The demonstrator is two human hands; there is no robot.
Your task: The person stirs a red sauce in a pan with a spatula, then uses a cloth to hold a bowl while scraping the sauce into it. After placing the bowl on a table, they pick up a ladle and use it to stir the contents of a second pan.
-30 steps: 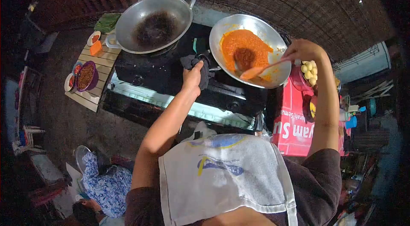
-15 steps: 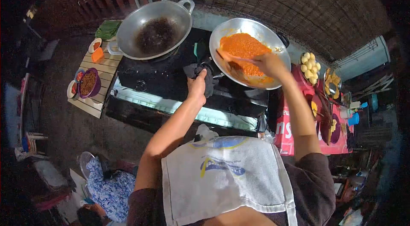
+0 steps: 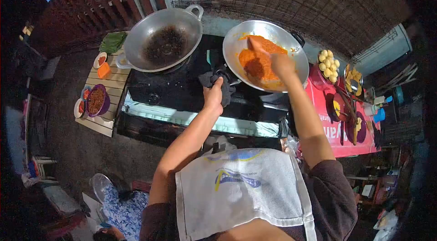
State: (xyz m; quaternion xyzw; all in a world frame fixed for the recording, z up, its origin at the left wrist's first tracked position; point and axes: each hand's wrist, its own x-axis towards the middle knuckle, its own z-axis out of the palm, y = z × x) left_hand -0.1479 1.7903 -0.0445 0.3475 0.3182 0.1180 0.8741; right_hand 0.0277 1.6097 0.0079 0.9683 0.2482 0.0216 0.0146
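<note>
A silver wok full of orange-red sauce sits on the right burner of a black stove. My right hand is over the sauce, gripping a wooden spatula whose blade points to the wok's far side. My left hand clamps a dark cloth against the wok's near-left handle. A white towel hangs over my shoulder.
A second wok with dark oil stands on the left burner. A slatted board at left holds a purple bowl of chilli and small dishes. At right, a red-covered table carries peeled eggs and bowls. A person in blue print crouches lower left.
My right hand has swept the spatula from the wok's right rim leftward across the sauce to its far side. My left hand has kept hold of the cloth on the handle.
</note>
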